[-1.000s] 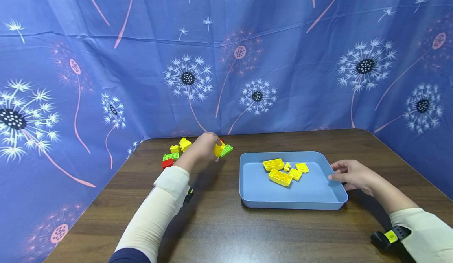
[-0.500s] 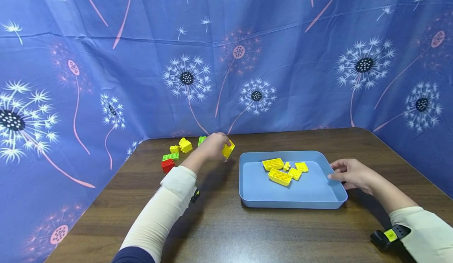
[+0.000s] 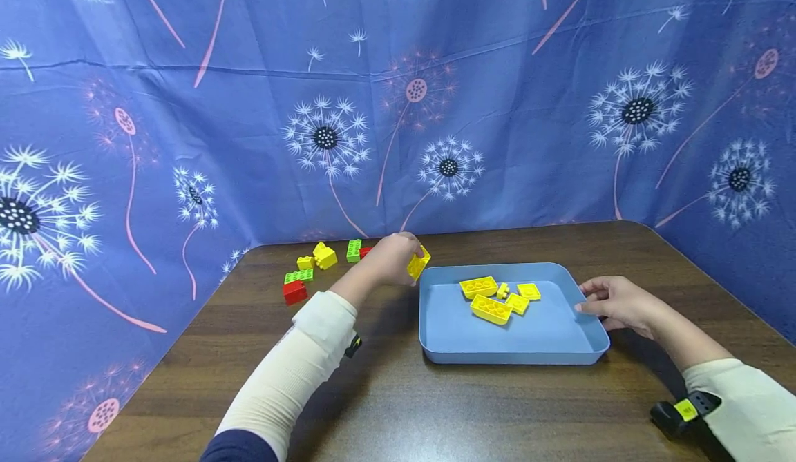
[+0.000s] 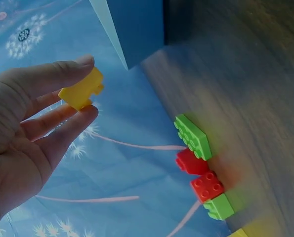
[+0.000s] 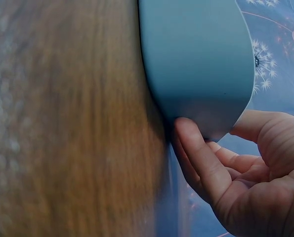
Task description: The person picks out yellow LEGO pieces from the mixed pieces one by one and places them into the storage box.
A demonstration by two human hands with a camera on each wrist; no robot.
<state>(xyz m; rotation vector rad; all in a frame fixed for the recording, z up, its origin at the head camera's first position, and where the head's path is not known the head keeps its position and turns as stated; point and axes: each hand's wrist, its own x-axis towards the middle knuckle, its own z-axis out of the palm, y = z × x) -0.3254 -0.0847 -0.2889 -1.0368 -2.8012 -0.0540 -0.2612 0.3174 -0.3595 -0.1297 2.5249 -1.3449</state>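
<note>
Blue tray (image 3: pixel 547 341), our landmark: we count five yellow pieces (image 3: pixel 491 309) inside. Left hand (image 3: pixel 392 256): fingers clamped on one yellow brick (image 3: pixel 419 263), just beside the tray's far left corner, not yet inside. Right hand (image 3: pixel 624 306): fingers gripping the tray at its right end. Hazards, we judge: a fingertip hold could let the brick slip; too low a carry could knock the tray.

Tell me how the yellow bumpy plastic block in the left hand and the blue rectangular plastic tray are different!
The block is small and yellow; the tray is big and blue. The left hand holds the block in the air; the tray rests on the brown wooden table. Both are held: the right hand grips the tray.
</note>
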